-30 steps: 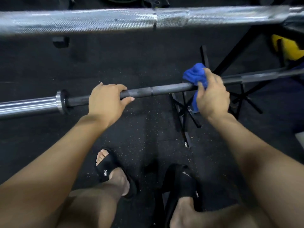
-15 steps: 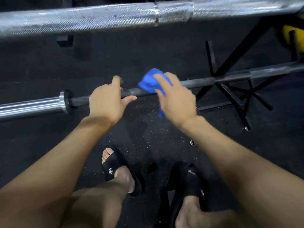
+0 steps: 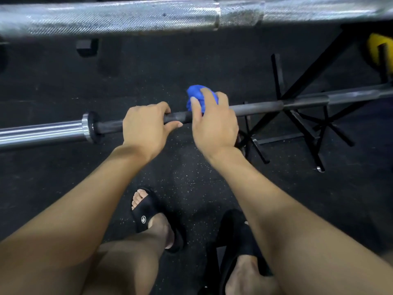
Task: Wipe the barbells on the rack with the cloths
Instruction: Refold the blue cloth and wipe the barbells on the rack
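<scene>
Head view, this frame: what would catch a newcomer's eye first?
The bright blue cloth, pressed on the dark barbell at centre by the right hand. Just to its left, the left hand grips the same bar. A large knurled silver barbell runs across the top of the frame.

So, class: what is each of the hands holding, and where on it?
The left hand grips the dark barbell on its shaft, near the collar. The right hand holds the blue cloth bunched over that shaft.
</scene>
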